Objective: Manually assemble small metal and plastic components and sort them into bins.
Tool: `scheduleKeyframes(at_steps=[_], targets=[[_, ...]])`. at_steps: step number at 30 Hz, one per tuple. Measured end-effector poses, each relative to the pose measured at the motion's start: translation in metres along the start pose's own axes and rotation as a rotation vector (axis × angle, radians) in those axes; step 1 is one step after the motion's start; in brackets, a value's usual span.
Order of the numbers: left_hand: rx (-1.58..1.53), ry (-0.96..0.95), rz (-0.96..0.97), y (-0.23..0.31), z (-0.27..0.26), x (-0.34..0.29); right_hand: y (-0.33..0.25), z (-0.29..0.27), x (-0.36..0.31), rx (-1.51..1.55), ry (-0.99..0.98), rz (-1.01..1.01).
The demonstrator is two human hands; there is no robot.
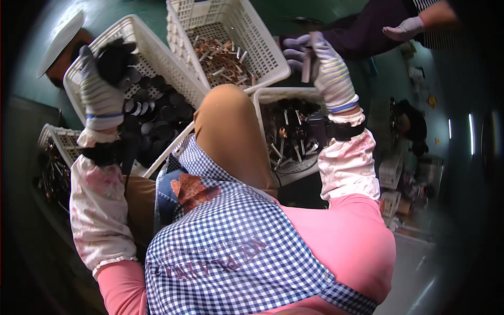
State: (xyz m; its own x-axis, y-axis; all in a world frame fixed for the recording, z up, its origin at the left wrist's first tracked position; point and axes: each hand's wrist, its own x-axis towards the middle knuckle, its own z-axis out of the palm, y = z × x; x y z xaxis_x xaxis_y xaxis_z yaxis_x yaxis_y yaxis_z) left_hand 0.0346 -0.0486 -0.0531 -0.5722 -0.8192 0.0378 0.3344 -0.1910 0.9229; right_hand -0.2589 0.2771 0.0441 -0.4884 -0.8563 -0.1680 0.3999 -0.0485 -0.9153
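Observation:
My left hand (100, 97), in a striped knit glove, is closed around a bunch of black disc-like pieces (116, 60). It is over a white basket (173, 65) holding many loose black discs (160, 113). Up at the right, my right hand (336, 79), in a matching glove, is closed on a narrow metallic strip (306, 65) that points downward. Below that hand stands a second white basket (283, 94) with dark parts and silvery pins (294, 131). The strip's exact kind cannot be made out.
A taller white basket (262, 42) holds copper-coloured and silver pieces (223, 55). Another basket (65, 144) with metal parts stands at far left. My knee (228, 105) rises between the baskets. A co-worker's gloved hand (407, 29) and dark-clothed leg (357, 31) are at upper right.

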Motion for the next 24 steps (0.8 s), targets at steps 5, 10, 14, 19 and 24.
scheduleKeyframes(at_steps=[5,10,14,19,24], targets=[[-0.321,-0.218,-0.194,0.009,-0.004,0.005,0.045,-0.128,-0.094,-0.519,0.806,0.021],[-0.2,-0.065,-0.24,-0.012,-0.01,0.013,0.153,-0.215,-0.185,-0.732,1.039,0.305],[-0.147,-0.057,-0.266,-0.03,-0.025,0.023,0.207,-0.236,-0.213,-0.817,1.068,0.562],[-0.228,-0.334,-0.416,-0.04,-0.05,0.039,0.23,-0.18,-0.21,-0.892,0.417,0.586],[-0.133,-0.176,-0.438,-0.046,-0.055,0.042,0.244,-0.12,-0.204,-0.779,0.096,0.932]])
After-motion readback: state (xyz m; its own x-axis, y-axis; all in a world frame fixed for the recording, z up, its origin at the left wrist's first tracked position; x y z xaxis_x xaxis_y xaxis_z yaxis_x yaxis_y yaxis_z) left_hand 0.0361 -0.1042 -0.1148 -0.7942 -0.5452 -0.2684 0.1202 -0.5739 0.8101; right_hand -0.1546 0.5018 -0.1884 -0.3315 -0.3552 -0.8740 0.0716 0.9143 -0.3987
